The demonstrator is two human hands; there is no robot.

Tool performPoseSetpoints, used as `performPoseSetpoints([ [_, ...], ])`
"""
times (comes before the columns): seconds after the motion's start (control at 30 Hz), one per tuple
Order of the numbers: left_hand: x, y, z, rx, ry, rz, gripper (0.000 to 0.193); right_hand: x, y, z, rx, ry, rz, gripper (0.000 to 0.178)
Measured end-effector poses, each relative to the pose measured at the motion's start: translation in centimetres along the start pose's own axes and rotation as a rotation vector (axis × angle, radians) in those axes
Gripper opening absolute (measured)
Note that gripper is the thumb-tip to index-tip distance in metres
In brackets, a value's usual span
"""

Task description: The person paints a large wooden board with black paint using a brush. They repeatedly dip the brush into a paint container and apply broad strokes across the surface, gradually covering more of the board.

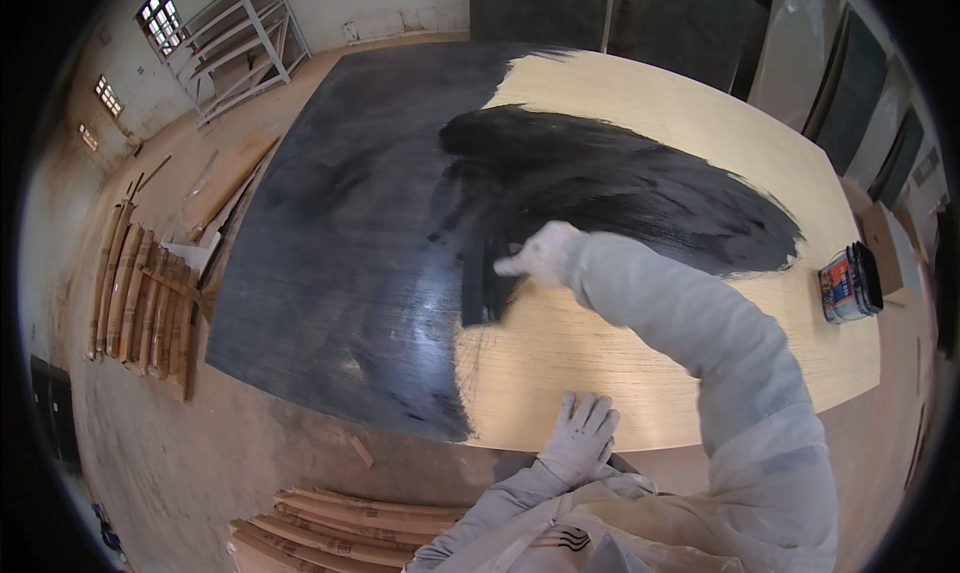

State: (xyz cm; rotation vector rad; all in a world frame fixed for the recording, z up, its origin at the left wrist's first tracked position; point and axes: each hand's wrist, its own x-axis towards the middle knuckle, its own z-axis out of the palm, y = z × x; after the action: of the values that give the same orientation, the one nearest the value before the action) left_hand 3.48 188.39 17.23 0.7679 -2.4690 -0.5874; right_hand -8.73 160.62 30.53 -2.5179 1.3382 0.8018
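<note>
A large pale wood-grain panel [560,373] lies in front of me, its left part coated black. A wet black paint patch [620,193] spreads over the middle and toward the right. My right hand [545,256], in a white glove, is closed on a wide, dark paint applicator [484,283], pressed to the panel along the edge of the coated part. Motion smears the applicator, so I cannot tell brush from pad. My gloved left hand [580,438] lies flat on the panel's near edge, fingers spread. Near the right edge of the panel stands a dark paint bucket [850,283] with a coloured label.
Stacks of long brown cardboard packages sit on the floor at left [145,303] and close in front of me [340,528]. A metal rack [240,43] stands at the back left. Dark panels [680,23] lean at the back, and a cardboard box [890,248] sits beyond the bucket.
</note>
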Motion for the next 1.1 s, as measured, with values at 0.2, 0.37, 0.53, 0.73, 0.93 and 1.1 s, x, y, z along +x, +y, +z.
performPoseSetpoints([
  [0.2,0.5,0.2,1.3,0.056,-0.004,0.023,0.05,-12.8,9.6,6.4,0.159,-0.04,0.323,0.074],
  [0.37,0.2,0.5,1.3,0.112,0.03,0.049,0.051,-8.7,13.6,2.9,0.186,-0.066,0.509,0.079],
  [0.53,-0.2,0.5,1.3,0.059,0.009,0.077,0.054,-0.5,2.5,-0.6,0.227,0.034,0.295,0.067],
  [0.73,-0.5,-0.2,0.4,0.038,-0.058,0.034,0.054,-6.1,-4.3,0.1,0.216,-0.077,0.265,0.054],
  [0.93,-0.7,-0.1,0.7,0.045,-0.004,0.051,0.052,-4.9,-7.7,0.3,0.298,0.003,0.293,0.043],
  [1.1,-0.2,0.1,0.1,0.07,-0.06,0.046,0.048,-1.7,-3.9,0.5,0.252,-0.082,0.32,0.053],
])
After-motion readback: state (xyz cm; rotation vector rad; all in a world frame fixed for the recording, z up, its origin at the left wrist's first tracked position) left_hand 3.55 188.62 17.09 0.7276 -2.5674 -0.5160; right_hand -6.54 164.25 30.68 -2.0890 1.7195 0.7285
